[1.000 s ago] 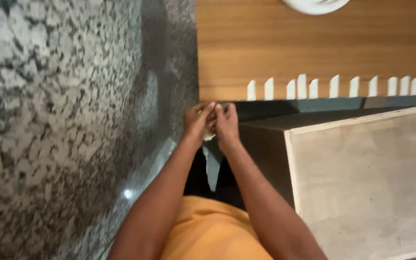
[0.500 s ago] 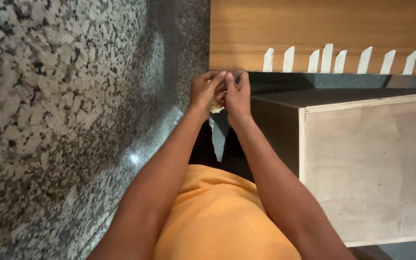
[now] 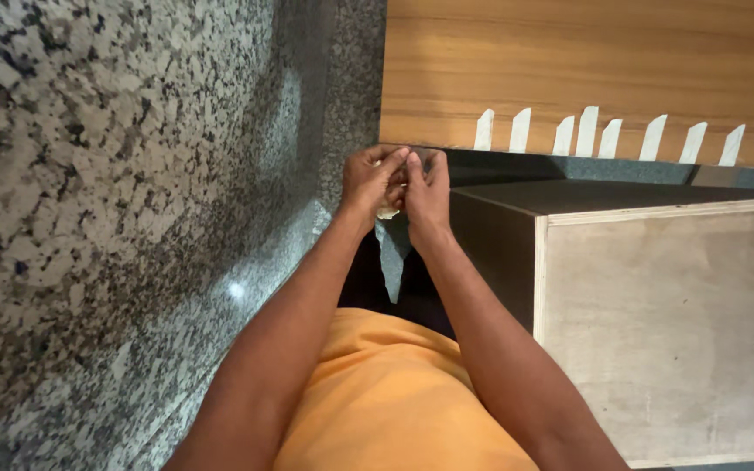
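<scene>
Along the left of the frame runs the speckled granite wall (image 3: 115, 201), with nothing leaning on it.

At upper centre your left hand (image 3: 375, 179) and your right hand (image 3: 427, 190) are pressed together, fingers curled inward around a small pale piece (image 3: 387, 209). Only a sliver of it shows between your palms, so you cannot tell what it is or which hand really has the grip. Both hands sit right at the lower edge of the wooden panel (image 3: 586, 61), at its left corner.

To the right of your hands, a row of short white strips (image 3: 586, 131) is stuck along that same lower edge, reaching to the right border of the frame. Judging by that, the edge to the right looks already dressed with strips, while the left corner where you work carries none yet; that spot seems to be what remains.

At lower right stands the plywood box (image 3: 665, 331), its pale face toward you and its dark side beside your right forearm. It looks closed from here; whether anything is inside cannot be seen.
</scene>
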